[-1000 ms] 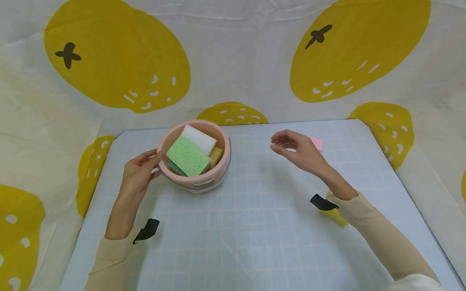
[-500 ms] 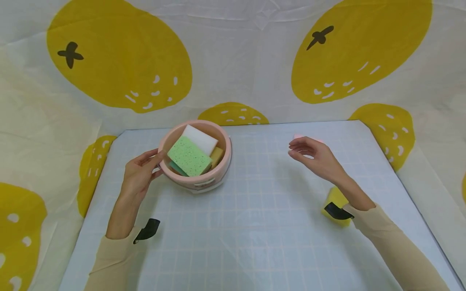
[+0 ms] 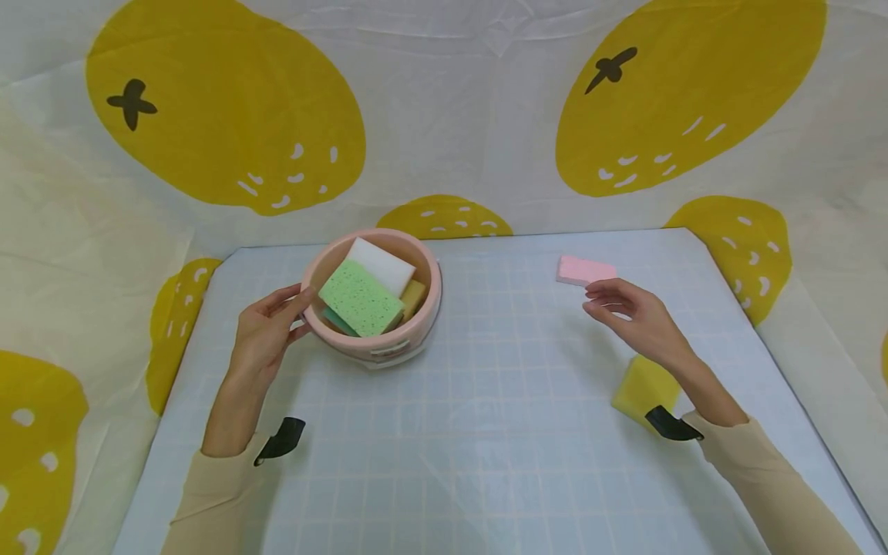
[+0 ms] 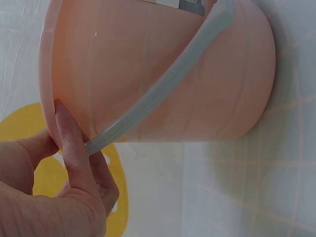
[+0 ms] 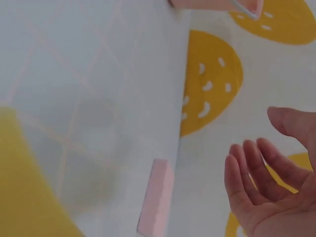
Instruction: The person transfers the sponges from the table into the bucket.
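Observation:
My left hand (image 3: 267,335) pinches the rim of a pink bucket (image 4: 148,74) at its left side, thumb and fingers on either side of the wall. A pale grey handle (image 4: 163,89) hangs down along the bucket's outside. Inside lie a speckled green sponge (image 3: 361,298), a white sponge (image 3: 381,266), a tan sponge (image 3: 412,297) and a darker green piece (image 3: 338,321). My right hand (image 3: 641,320) hovers above the table, holding nothing, fingers loosely bent and apart from the thumb. Just beyond its fingertips lies a pink sponge (image 3: 585,270). Nearer, a yellow sponge (image 3: 641,388) is partly covered by the wrist strap.
The table (image 3: 444,462) wears a pale blue checked cover. Behind it and at the sides hangs a white cloth (image 3: 458,116) with big yellow fruit prints. A black strap (image 3: 280,439) sits at the left wrist.
My right hand has moved right and nearer to me, uncovering the pink sponge and more of the yellow sponge. My left hand and the bucket have stayed in place.

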Available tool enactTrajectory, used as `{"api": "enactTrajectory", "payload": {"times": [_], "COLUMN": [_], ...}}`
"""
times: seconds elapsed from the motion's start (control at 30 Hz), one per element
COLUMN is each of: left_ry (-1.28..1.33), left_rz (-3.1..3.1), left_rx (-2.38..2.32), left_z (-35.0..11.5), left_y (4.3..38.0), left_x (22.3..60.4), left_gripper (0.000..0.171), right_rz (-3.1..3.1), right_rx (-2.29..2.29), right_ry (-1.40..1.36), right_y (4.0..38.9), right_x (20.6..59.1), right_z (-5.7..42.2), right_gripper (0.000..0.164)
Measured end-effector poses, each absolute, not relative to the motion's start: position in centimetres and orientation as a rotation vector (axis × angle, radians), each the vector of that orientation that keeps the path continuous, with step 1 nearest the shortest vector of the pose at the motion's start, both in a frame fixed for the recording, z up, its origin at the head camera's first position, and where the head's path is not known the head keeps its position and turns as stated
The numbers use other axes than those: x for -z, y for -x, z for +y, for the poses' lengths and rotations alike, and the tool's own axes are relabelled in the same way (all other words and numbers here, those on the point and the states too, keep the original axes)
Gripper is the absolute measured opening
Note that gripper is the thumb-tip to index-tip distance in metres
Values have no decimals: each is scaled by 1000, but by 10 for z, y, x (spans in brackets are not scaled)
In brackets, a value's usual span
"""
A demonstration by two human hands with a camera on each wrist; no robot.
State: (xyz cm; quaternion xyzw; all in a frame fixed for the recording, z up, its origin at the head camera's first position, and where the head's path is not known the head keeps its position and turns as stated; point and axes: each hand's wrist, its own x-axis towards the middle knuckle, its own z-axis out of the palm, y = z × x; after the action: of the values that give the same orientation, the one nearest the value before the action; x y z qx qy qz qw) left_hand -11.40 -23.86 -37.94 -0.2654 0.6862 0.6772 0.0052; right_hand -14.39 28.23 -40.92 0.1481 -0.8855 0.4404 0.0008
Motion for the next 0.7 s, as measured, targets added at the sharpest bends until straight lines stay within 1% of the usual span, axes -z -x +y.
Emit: {"api": "enactTrajectory", "payload": {"times": [0.37, 0.57, 0.7], "left_ry": [833, 833, 834], "left_rz": [2153, 2161, 2160], "left_rx": [-2115, -2103, -2109], "left_z": [-237, -237, -238], "left_y": [114, 114, 113], "left_x": [379, 378, 378], "left_gripper": [70, 71, 69], "right_rz": [-2836, -2865, -2889], "right_rx": [-1274, -1239, -1206], "right_ry": [-335, -196, -161], "right_y": [123, 111, 103], "right_x": [426, 438, 443], "right_z": [316, 333, 344], "right_gripper": [41, 43, 46]}}
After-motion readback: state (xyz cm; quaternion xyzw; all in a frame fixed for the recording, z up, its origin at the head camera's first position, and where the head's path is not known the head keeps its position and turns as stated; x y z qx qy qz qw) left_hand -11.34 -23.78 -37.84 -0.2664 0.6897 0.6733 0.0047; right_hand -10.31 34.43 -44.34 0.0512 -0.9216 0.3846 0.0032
